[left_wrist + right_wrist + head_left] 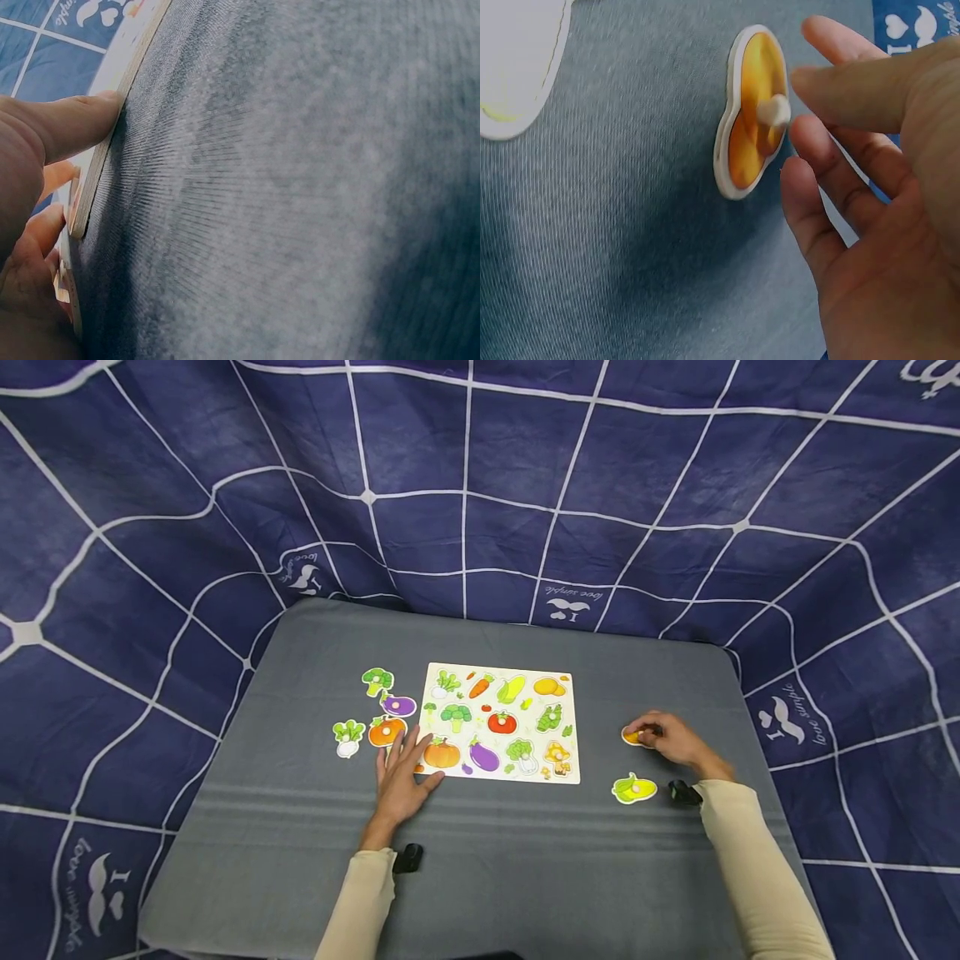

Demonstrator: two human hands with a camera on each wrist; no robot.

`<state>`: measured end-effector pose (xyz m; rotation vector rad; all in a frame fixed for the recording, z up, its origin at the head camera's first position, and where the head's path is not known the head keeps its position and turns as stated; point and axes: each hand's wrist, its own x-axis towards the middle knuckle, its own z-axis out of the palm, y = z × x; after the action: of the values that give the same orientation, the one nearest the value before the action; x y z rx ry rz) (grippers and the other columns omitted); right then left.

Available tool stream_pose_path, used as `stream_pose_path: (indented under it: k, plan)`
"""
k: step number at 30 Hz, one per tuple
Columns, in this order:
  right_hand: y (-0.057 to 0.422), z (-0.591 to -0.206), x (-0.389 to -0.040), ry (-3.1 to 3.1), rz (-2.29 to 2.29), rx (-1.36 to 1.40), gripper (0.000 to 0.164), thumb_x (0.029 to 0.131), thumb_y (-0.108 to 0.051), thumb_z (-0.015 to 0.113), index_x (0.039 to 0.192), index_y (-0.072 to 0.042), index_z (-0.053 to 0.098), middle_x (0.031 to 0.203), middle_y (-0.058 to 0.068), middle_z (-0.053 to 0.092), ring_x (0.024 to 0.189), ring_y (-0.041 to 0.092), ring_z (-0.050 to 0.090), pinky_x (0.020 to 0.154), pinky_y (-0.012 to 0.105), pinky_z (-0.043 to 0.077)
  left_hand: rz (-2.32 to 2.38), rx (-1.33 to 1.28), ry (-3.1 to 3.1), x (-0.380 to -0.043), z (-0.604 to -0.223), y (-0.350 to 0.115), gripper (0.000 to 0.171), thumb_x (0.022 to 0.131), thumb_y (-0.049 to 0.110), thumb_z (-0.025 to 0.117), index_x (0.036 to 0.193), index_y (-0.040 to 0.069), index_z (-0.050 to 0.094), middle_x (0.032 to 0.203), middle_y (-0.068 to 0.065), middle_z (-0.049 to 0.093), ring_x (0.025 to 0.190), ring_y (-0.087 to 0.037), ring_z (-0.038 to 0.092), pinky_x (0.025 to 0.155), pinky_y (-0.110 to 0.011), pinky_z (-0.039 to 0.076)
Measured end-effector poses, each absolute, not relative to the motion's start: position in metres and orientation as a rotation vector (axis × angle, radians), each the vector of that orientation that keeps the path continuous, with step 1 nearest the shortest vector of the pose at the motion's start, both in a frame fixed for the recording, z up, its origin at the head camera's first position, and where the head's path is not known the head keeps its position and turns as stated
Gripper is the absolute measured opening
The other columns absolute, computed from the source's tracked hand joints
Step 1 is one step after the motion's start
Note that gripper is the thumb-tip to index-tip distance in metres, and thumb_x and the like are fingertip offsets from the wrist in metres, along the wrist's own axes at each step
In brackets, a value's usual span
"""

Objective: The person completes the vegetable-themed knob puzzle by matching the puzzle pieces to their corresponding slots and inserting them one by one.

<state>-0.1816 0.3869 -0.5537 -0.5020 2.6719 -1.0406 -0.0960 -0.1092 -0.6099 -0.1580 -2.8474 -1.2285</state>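
Observation:
My right hand (672, 741) hovers at a yellow-orange, two-lobed puzzle piece (751, 112) on the right side of the table. In the right wrist view its loosely bent fingertips are close to the white knob (774, 110), with a gap beside it. A corn piece (634, 789) lies nearer to me. My left hand (401, 785) rests with fingers spread over the lower left corner of the puzzle board (573, 735). The thumb lies on the board's edge in the left wrist view. Beside those fingers is the pumpkin piece (384, 732).
Left of the board lie a broccoli piece (377, 681), an eggplant piece (401, 706) and a white radish piece (348, 739). The grey table (525, 860) is bordered by dark blue cloth (525, 452) with white lines.

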Motion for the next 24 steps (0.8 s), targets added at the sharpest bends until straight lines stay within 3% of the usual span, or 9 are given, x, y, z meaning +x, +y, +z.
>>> stream_pose_path:
  k: [13,24]
  plan:
    - [0.396,-0.562,-0.184,2.746,-0.941,-0.416,0.017,0.086,0.013,0.064,0.097,0.005,0.073,0.095,0.02,0.066,0.076,0.015,0.056,0.066,0.021,0.045,-1.223,-0.149,-2.856,-0.096,-0.61,-0.109,0.068,0.085,0.022,0.078,0.146,0.009,0.051,0.162,-0.017,0.033,0.152,-0.041,0.018,0.118,-0.065,0.0]
    - [0.399,-0.566,-0.184,2.726,-0.933,-0.352,0.018,0.088,0.011,0.064,0.099,0.001,0.074,0.1,0.019,0.067,0.076,0.014,0.056,0.065,0.022,0.047,-1.226,-0.145,-2.867,-0.096,-0.612,-0.11,0.069,0.086,0.024,0.078,0.148,0.011,0.05,0.163,-0.015,0.031,0.153,-0.039,0.016,0.119,-0.064,-0.002]
